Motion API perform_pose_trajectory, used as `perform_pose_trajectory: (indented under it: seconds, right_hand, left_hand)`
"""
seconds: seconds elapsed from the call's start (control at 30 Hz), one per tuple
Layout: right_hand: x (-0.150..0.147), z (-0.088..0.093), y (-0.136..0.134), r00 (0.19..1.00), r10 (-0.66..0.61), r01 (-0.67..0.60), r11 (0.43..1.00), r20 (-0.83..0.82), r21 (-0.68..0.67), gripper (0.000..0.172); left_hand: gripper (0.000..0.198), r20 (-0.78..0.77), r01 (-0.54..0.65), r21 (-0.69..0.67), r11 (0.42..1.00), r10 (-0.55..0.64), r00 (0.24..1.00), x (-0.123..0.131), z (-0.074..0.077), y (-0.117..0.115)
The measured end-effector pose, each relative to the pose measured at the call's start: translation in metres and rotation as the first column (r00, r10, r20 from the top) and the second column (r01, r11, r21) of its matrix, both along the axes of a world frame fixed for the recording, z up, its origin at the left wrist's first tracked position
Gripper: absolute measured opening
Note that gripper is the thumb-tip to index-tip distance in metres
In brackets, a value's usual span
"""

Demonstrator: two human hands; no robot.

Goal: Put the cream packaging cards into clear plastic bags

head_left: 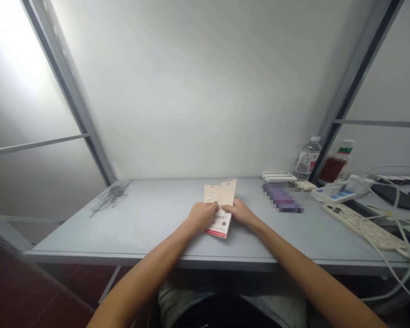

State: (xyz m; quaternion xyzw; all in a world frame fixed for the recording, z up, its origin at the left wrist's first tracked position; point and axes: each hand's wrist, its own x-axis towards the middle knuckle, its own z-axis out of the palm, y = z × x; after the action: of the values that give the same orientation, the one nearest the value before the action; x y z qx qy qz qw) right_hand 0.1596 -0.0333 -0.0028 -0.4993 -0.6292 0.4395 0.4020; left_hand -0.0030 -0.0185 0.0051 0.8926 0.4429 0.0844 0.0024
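Observation:
Both hands hold a small card packet (219,226) with a white front, printed Chinese characters and a red band along its lower edge. Its beige flap (222,193) stands open at the far end, creased down the middle. My left hand (202,216) is closed on the packet's left side, thumb on the front. On the right side, my right hand (242,212) grips it, thumb lying near the base of the flap. The packet is tilted above the desk, close to its front edge. What is inside it, if anything, is hidden.
On the grey desk (150,218), a dark tangled bundle (112,196) lies far left. Rightward are a blurred purple item (283,198), a white box (279,177), a water bottle (308,159), a red-drink bottle (336,164), a power strip (338,193), a phone (365,225) and loose cables.

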Motion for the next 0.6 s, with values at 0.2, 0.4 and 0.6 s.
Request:
perform_pose_trajectory:
  seconds: [0.2, 0.4, 0.6]
  right_hand:
    - [0.0009, -0.0037, 0.0002, 0.998, 0.045, -0.047, 0.998, 0.046, 0.03, 0.013]
    - [0.0012, -0.0077, -0.001, 0.993, 0.099, -0.103, 0.992, 0.062, 0.067, 0.016]
    - [-0.0029, -0.007, -0.0007, 0.996, 0.082, -0.084, 0.995, 0.031, 0.054, 0.016]
  left_hand:
    - [0.019, -0.053, 0.044, 0.073, 0.996, -0.04, 0.998, 0.0002, -0.0035, 0.0008]
    - [0.025, -0.06, 0.007, 0.104, 0.995, 0.0, 0.998, 0.0019, -0.0064, 0.003]
    - [0.036, 0.081, -0.127, 0.121, 0.984, 0.118, 0.99, 0.0011, -0.0057, 0.002]
